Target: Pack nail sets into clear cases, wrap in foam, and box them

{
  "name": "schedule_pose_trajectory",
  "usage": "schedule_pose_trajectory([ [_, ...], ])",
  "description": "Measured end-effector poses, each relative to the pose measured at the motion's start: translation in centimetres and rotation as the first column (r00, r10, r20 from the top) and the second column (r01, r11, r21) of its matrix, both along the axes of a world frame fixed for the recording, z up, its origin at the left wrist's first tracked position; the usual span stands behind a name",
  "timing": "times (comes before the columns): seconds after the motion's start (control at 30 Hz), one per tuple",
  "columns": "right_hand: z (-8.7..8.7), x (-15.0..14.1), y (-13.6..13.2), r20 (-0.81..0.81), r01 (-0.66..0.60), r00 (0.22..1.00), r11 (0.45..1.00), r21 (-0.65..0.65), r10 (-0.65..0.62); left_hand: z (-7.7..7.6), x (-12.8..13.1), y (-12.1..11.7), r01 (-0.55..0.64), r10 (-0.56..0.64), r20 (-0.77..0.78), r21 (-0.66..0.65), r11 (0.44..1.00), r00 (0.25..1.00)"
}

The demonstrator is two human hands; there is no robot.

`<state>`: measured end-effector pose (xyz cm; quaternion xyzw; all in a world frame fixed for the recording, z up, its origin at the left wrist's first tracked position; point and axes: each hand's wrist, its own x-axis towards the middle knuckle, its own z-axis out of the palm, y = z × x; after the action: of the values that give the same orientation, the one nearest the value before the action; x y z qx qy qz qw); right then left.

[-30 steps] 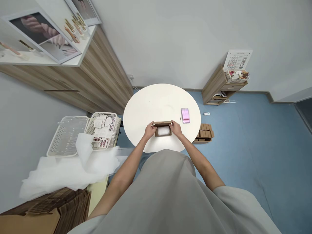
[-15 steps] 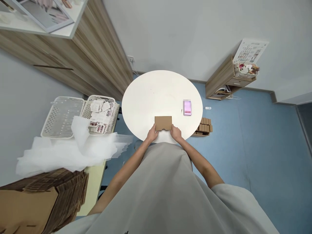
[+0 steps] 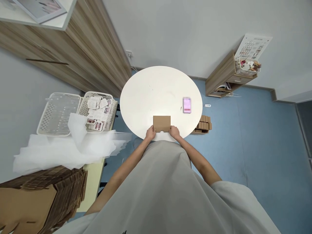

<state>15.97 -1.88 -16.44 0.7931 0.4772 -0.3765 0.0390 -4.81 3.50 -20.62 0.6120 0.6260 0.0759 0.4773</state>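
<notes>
A small brown cardboard box (image 3: 162,123) is at the near edge of the round white table (image 3: 151,87), its lid side facing up and a notch in its near edge. My left hand (image 3: 150,133) grips its near left corner. On the opposite corner, my right hand (image 3: 174,132) is closed in the same way. The fingertips of both hands are partly hidden by the box. To the right on the tabletop lies a phone (image 3: 187,105) with a pinkish, pixelated screen.
On the left, a side table (image 3: 94,182) carries white plastic baskets (image 3: 58,113), white foam sheets (image 3: 65,151) and stacked flat cardboard (image 3: 26,204). Small boxes (image 3: 204,123) fill a container on the floor at right. A wooden cabinet (image 3: 220,76) stands by the wall.
The view has shifted slightly. The box lies a little flatter toward the camera, with both hands still at its near corners. Nothing was let go.
</notes>
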Motion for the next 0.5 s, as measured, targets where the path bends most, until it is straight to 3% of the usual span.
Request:
schedule_pose_trajectory([
  [0.5, 0.07, 1.03, 0.03, -0.05, 0.058, 0.997, 0.998, 0.033, -0.056, -0.93, 0.12, 0.03, -0.043, 0.042, 0.008, 0.016, 0.999, 0.999],
])
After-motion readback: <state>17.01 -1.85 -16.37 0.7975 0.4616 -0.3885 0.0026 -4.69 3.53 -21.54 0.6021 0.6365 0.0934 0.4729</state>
